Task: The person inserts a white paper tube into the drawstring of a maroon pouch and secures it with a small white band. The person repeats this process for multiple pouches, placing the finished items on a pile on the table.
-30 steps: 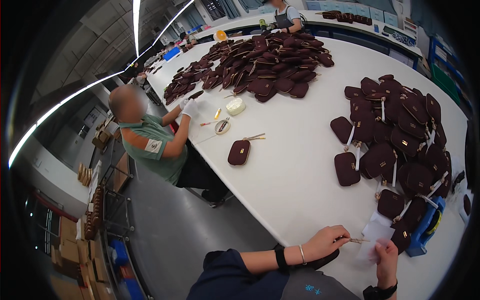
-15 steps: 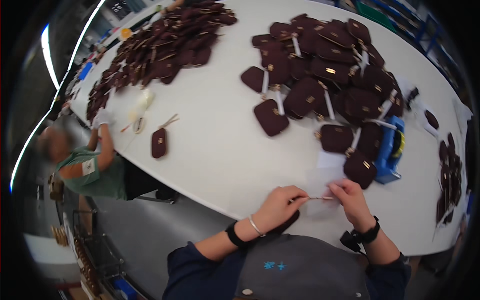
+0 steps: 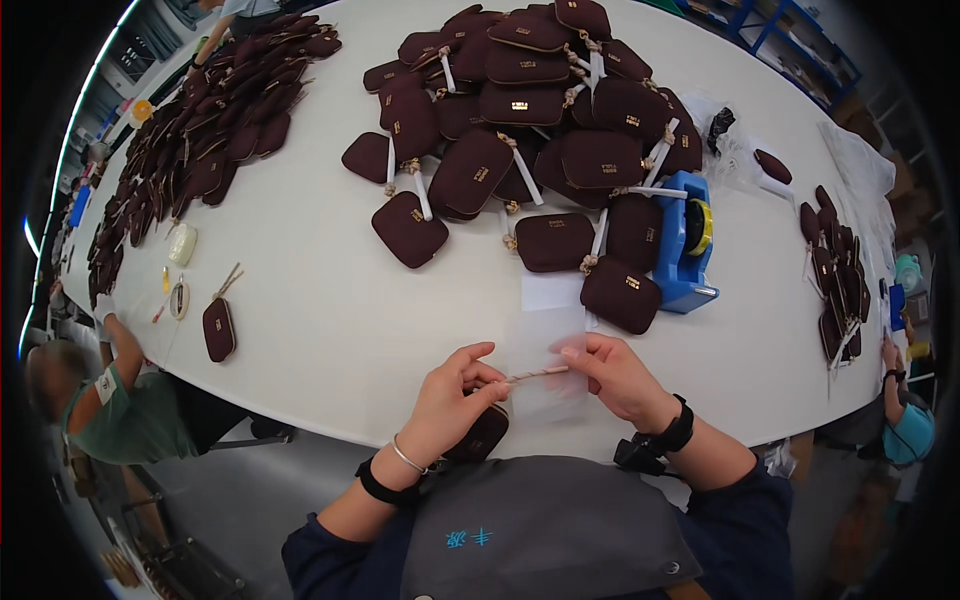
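Note:
My left hand [image 3: 455,390] pinches a thin beige twisted cord [image 3: 535,376] between thumb and fingertips. Below that hand, a dark maroon zip pouch [image 3: 482,435] lies partly hidden at the table's near edge. My right hand [image 3: 620,375] has thumb and fingers closed on the right edge of a translucent sheet [image 3: 545,405], right at the cord's far end. The cord lies across this sheet. Just beyond, a white paper [image 3: 550,291] rests on the table beside a maroon pouch [image 3: 620,296] with a white-wrapped cord.
A heap of maroon pouches [image 3: 520,105] fills the table's far middle. A blue tape dispenser [image 3: 685,270] with yellow tape stands right of it. More pouches lie in a left pile [image 3: 215,150] and a right bunch [image 3: 838,275]. Co-workers are at both sides; one pouch [image 3: 219,330] lies alone.
My view has turned to the right, so things appear further left. Both hands still hold near the cord; my left fingers have spread a little and more of the cord shows.

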A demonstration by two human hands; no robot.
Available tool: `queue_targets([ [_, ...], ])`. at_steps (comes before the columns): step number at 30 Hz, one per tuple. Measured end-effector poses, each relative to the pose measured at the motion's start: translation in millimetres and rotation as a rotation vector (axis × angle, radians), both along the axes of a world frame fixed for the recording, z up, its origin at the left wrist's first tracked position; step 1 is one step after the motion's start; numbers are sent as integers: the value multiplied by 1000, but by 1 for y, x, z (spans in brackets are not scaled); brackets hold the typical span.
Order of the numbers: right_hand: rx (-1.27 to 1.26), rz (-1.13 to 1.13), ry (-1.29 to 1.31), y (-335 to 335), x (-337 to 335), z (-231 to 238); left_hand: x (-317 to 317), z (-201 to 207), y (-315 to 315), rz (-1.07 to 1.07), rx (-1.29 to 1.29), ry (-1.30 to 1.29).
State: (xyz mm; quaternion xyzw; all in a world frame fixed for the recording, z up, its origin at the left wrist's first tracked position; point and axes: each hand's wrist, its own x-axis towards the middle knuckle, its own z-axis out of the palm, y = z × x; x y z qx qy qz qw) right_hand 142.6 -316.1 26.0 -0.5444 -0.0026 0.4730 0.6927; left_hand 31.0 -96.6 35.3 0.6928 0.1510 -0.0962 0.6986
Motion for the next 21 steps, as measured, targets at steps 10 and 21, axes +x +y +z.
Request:
queue_targets([
  [10,47,137,-180,-1,-5,-2,3,2,3,-74,5,21],
  [21,-9,262,-91,3,18,15,-1,-1,-1,-70,46,-51],
])
